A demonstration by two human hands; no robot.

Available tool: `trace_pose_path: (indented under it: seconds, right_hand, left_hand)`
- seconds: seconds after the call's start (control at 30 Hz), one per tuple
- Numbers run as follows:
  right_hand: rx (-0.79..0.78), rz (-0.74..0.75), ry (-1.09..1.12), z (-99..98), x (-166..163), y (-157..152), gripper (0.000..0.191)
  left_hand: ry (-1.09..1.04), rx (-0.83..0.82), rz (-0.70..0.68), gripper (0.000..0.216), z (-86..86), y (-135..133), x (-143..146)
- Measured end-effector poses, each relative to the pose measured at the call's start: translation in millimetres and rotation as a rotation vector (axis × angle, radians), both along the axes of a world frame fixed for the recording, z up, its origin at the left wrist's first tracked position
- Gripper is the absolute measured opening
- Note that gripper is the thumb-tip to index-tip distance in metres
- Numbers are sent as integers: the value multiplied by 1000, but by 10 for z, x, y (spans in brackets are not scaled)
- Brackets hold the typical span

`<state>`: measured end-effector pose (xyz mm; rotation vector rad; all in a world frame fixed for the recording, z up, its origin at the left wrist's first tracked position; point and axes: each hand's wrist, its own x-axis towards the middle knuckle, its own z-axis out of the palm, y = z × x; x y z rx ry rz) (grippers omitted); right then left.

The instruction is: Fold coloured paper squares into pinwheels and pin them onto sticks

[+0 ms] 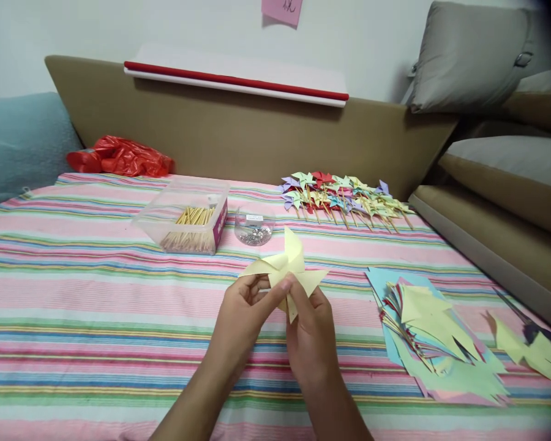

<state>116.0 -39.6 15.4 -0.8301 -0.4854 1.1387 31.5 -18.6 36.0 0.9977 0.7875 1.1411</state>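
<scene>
A pale yellow paper pinwheel (290, 264) is held up over the striped cloth (96, 306), its folded points meeting at the middle. My left hand (242, 318) pinches it from the left, thumb pressing on the centre. My right hand (308, 334) grips it from the right and below, fingers closed on the lower blade. Both hands are closed on the same pinwheel.
A clear box of wooden sticks (189, 222) and a small clear cup of pins (254, 229) stand behind the hands. Several finished pinwheels (344, 199) lie at the back right. Cut coloured paper sheets (431, 337) are stacked at right. A red plastic bag (119, 157) lies back left.
</scene>
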Motion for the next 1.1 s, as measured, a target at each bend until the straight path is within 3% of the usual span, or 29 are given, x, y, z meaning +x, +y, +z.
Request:
trace_pose_path:
  seconds: [0.17, 0.43, 0.6, 0.73, 0.83, 0.93, 1.1]
  right_hand:
    - [-29, -57, -37, -17, -42, 8, 32]
    - [-20, -54, -78, -58, -93, 4, 36]
    - [-48, -52, -262, -70, 41, 11, 35]
    - [20, -285, -523, -68, 293, 28, 28]
    - [178, -391, -990, -54, 429, 15, 20]
    - [329, -344, -1398, -43, 444, -15, 19]
    - [406, -242, -1518, -51, 369, -39, 18]
  left_hand:
    - [41, -43, 178, 20, -84, -27, 59]
    - [13, -54, 214, 21, -107, -33, 61]
    - [-25, -95, 233, 23, -72, -5, 20]
    - [-86, -148, 260, 26, -55, 50, -29]
    - [-108, -172, 263, 27, -49, 78, -66]
    - [-123, -162, 261, 27, -46, 85, -97]
    - [-97, -135, 271, 27, -42, 86, -124]
